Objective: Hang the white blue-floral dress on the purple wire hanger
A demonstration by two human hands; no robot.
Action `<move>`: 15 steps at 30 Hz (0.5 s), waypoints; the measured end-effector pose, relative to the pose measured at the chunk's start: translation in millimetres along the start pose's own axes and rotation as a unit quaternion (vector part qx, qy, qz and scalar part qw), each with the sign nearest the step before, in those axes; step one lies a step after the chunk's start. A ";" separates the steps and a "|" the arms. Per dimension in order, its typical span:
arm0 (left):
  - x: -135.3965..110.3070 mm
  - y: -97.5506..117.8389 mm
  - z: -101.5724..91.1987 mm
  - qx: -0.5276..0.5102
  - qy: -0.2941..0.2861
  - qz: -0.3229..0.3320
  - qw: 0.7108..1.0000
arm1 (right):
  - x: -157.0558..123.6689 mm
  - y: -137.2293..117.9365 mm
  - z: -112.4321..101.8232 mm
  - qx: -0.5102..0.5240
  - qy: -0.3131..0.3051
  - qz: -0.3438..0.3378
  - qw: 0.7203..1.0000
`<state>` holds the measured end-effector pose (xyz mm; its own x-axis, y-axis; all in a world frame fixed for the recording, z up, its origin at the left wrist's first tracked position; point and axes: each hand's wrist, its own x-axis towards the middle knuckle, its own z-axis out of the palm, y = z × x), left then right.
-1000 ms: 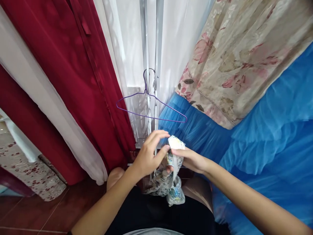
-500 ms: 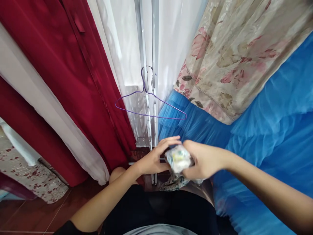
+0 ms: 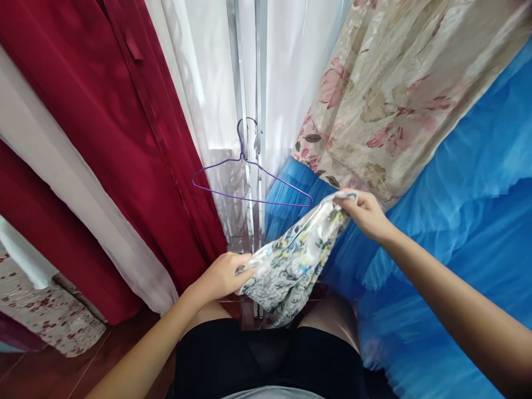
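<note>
We hold floral cloth (image 3: 297, 257) at 5 o'clock: fingers of L hand (image 3: 223, 275) grip its 8 o'clock end, those of R hand (image 3: 368, 215) its 2 o'clock end, prob. tensioning top edge. Purple hanger (image 3: 242, 157) approx. 11 o'clock.

1. A deep-red drape (image 3: 103, 127) hangs in long folds on the left, a small tab of matching red near its upper part
2. A pale pinkish-white panel (image 3: 78, 197) runs slantwise between two stretches of the red
3. White curtain fabric (image 3: 203, 72) hangs at the centre, behind a pair of slim metal uprights (image 3: 236, 61)
4. Beige floral fabric (image 3: 390, 105) hangs at upper right, with pink blooms and dark leaves along its lower border
5. Ruffled blue tulle (image 3: 453, 233) spreads below and beside it
6. Cream fabric with small red flowers (image 3: 54, 318) hangs at lower left, next to a white cloth (image 3: 29, 260)
7. Reddish-brown floor tiles (image 3: 95, 360) show beneath, with pale joints
</note>
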<state>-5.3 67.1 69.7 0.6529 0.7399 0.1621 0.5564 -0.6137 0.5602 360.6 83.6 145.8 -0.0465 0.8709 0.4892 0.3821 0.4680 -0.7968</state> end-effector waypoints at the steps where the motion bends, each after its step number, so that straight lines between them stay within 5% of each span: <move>1: 0.9 -1.3 -4.5 0.024 0.019 -0.001 1.000 | 13.3 9.5 2.8 0.070 0.062 0.017 0.995; 3: 3.0 -0.9 -14.3 0.048 0.062 -0.007 0.997 | 41.4 21.8 11.8 0.188 0.120 0.069 0.972; 5: 4.5 1.2 -24.8 0.034 0.105 -0.014 0.994 | 68.2 25.6 23.0 0.256 0.100 0.138 0.952; 10: 1.9 -0.8 -46.3 -0.103 0.195 -0.021 0.975 | 110.0 14.2 50.7 0.271 -0.098 0.257 0.923; 15: -5.9 -13.7 -60.1 -0.151 0.290 -0.036 0.944 | 115.2 0.4 74.9 0.233 -0.234 0.216 0.919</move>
<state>-47.7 87.7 109.9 0.1796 0.8566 0.4837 0.3586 -0.5149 0.7786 286.3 195.4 175.3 -0.4176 0.9082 -0.0271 0.0275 -0.0172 -0.9995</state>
